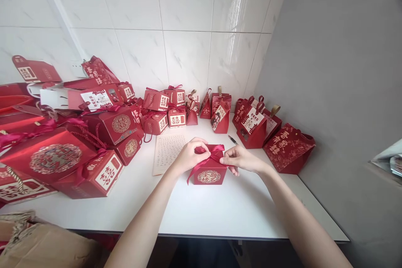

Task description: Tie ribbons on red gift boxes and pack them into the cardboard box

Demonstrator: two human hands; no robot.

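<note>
A small red gift box [210,174] with gold characters stands on the white table [220,209] in front of me. A red ribbon [210,153] runs over its top, and one tail hangs down the left front. My left hand [189,154] pinches the ribbon at the box's upper left. My right hand [238,158] pinches the ribbon's other end at the upper right. Both hands have fingers closed on the ribbon.
Many red gift boxes and bags crowd the left side [94,134] and back of the table [176,111], more at the right [289,148]. A sheet of written paper [166,150] and a pen [233,140] lie behind the box. A grey wall stands right; cardboard [40,243] at lower left.
</note>
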